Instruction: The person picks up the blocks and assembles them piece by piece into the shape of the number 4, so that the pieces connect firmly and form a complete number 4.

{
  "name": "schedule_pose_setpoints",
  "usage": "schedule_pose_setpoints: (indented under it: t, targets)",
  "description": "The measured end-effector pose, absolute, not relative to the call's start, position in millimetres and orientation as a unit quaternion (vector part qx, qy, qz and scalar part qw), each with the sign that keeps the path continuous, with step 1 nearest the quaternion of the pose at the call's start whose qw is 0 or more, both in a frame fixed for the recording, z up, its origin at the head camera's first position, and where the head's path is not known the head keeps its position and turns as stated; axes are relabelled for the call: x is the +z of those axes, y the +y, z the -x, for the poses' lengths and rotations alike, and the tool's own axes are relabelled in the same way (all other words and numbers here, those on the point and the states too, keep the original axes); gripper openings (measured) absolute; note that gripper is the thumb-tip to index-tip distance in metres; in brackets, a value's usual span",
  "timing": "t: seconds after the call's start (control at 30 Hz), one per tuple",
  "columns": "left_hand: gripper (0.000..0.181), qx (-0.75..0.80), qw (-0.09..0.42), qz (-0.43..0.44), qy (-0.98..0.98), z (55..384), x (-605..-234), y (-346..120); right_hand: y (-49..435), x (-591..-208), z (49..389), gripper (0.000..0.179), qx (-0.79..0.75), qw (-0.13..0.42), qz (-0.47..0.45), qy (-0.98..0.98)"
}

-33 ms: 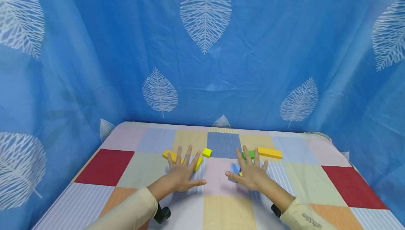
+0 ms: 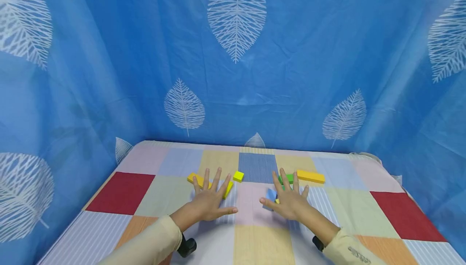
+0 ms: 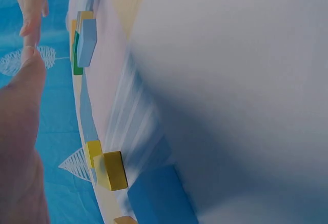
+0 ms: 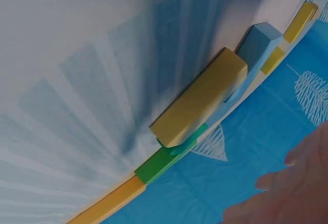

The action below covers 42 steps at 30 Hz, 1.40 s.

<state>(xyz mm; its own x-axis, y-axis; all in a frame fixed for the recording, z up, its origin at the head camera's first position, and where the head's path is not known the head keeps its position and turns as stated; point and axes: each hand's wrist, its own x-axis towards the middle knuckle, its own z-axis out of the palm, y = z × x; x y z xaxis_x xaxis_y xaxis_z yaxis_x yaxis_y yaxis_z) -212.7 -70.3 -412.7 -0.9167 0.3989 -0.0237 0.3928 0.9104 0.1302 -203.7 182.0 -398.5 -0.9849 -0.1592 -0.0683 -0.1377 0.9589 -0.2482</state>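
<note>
My left hand (image 2: 206, 204) is held palm down with fingers spread, over an orange block (image 2: 196, 179) and a yellow block (image 2: 228, 189). A blue block (image 3: 161, 196) under it shows in the left wrist view. Fingers also spread, my right hand (image 2: 290, 204) hovers over a green block (image 2: 288, 178) and a light blue block (image 2: 270, 195). The right wrist view shows a yellow block (image 4: 202, 98) beside the light blue one. Neither hand holds anything. A small yellow block (image 2: 238, 176) lies between the hands, farther back. The hands partly hide several blocks.
Beyond the right fingers lies a longer orange block (image 2: 310, 176). A patchwork cloth (image 2: 262, 240) covers the table. Blue curtains (image 2: 291, 75) with white leaf prints hang behind and at both sides. Dark wrist devices (image 2: 187, 247) show below the sleeves.
</note>
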Motion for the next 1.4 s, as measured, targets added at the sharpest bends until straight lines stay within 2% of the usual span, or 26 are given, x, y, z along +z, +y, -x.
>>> schedule_pose_setpoints:
  t: [0.2,0.47,0.63,0.87,1.17,1.4]
  targets:
    - [0.098,0.035,0.041,-0.201,0.978,225,-417,-73,193,-400,209,0.097,-0.112,0.048,0.049,0.991]
    - [0.1,0.012,0.126,-0.202,0.971,250,-418,-75,210,-414,211,0.109,-0.101,0.067,0.004,0.993]
    - [0.095,0.026,0.149,-0.208,0.966,256,-418,-75,211,-419,211,0.111,-0.086,0.057,0.0,0.995]
    - [0.083,0.034,0.145,-0.238,0.96,256,-416,-74,210,-420,211,0.1,-0.075,0.048,0.003,0.996]
    - [0.071,0.047,0.125,-0.26,0.956,264,-415,-81,212,-415,208,0.072,-0.086,0.038,0.017,0.995]
    - [0.064,0.063,0.095,-0.261,0.959,260,-421,-82,215,-414,199,0.072,-0.086,0.068,0.041,0.993]
